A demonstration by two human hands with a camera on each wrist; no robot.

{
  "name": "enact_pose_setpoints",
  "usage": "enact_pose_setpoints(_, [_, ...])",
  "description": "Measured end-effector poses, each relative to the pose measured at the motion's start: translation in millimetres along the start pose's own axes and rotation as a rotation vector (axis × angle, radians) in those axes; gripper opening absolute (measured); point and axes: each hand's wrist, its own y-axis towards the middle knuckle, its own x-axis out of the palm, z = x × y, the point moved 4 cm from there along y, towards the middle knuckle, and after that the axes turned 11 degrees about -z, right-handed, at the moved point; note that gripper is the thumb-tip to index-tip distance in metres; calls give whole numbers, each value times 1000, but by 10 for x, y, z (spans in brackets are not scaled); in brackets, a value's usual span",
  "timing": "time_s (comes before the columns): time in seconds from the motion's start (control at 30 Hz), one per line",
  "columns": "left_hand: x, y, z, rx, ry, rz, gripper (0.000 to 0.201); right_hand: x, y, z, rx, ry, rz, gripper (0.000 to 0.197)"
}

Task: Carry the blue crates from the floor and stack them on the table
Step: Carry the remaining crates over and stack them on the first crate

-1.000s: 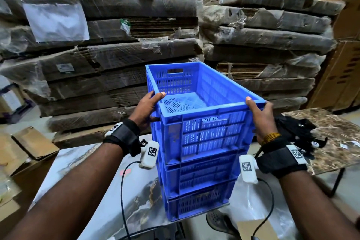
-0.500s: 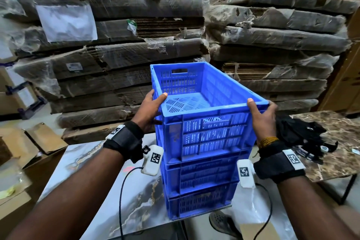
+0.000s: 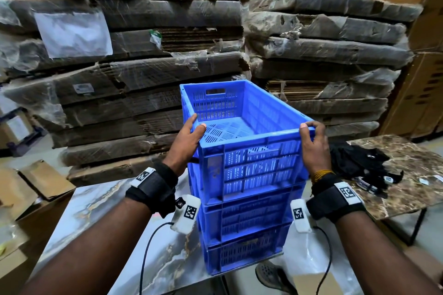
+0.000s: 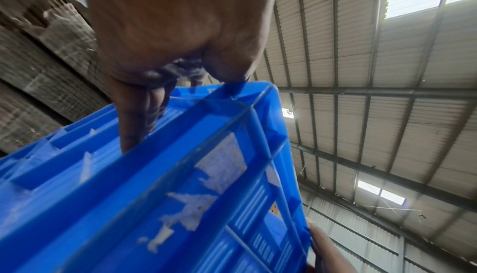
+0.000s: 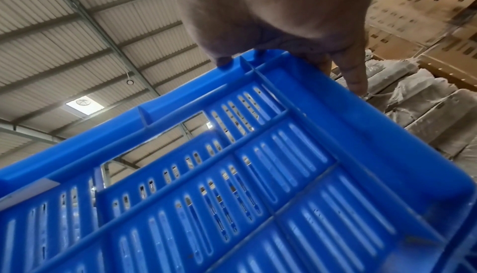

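Observation:
Three blue crates stand nested in a stack at the right near corner of the pale marble table point(image 3: 100, 218). I hold the top crate point(image 3: 254, 165) point(image 4: 180, 185) point(image 5: 258, 175) at its two near corners. My left hand point(image 3: 191, 134) point(image 4: 167, 32) pinches the left rim, thumb on top and fingers down the outer wall. My right hand point(image 3: 314, 143) point(image 5: 271, 12) grips the right corner, fingers curled over the rim. The middle crate point(image 3: 244, 220) and bottom crate point(image 3: 242, 251) show below. The top crate's inside is bare.
Plastic-wrapped stacks of flat cardboard point(image 3: 143, 79) rise close behind the table. A brown marble table point(image 3: 419, 175) at right carries black straps and gear point(image 3: 359, 163). Open cardboard boxes point(image 3: 36, 187) sit on the floor at left. My sandalled foot point(image 3: 271, 275) is by the table's near edge.
The stack stays put. My right fingers have come up and curled over the rim, and my left thumb has slid further onto the rim.

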Motion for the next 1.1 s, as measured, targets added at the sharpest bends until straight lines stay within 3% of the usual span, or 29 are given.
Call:
enact_pose_setpoints(0.13, [-8,-68,-9,-18,104,-61,85,43,-40,-36,70,-36,13,43])
enact_pose_setpoints(0.2, [6,-139,47,68,265,6,89,70,-158,-125,-6,-81,69,46])
enact_pose_setpoints(0.27, [35,-249,142,238,445,68,79,136,-336,-257,-176,-115,114,46])
enact_pose_setpoints(0.33, [86,-357,174,360,545,17,67,257,-478,-327,-301,-146,65,45])
enact_pose_setpoints(0.43, [114,-385,55,396,704,-190,66,441,-553,-257,-323,-289,-127,52])
enact_pose_setpoints(0.57, [62,-385,20,391,775,-244,53,431,-577,-210,-335,-363,-203,67])
enact_pose_setpoints(0.7, [52,-428,48,395,759,-284,66,386,-795,-285,-246,-342,-276,76])
enact_pose_setpoints(0.83, [37,-498,41,436,676,-298,76,342,-1390,-136,-152,-278,-328,74])
enact_pose_setpoints(0.9, [33,-646,42,519,625,-232,68,286,-1760,6,-73,-180,-371,67])
enact_pose_setpoints(1.0, [167,-1045,-11,744,562,-142,41,90,-2428,244,87,-90,-353,55])
enact_pose_setpoints(1.07, [314,-1274,-79,830,493,-176,28,-50,-2836,346,177,-98,-313,50])
enact_pose_setpoints(1.1, [464,-1366,-150,826,446,-257,25,-140,-3072,410,221,-103,-279,50])
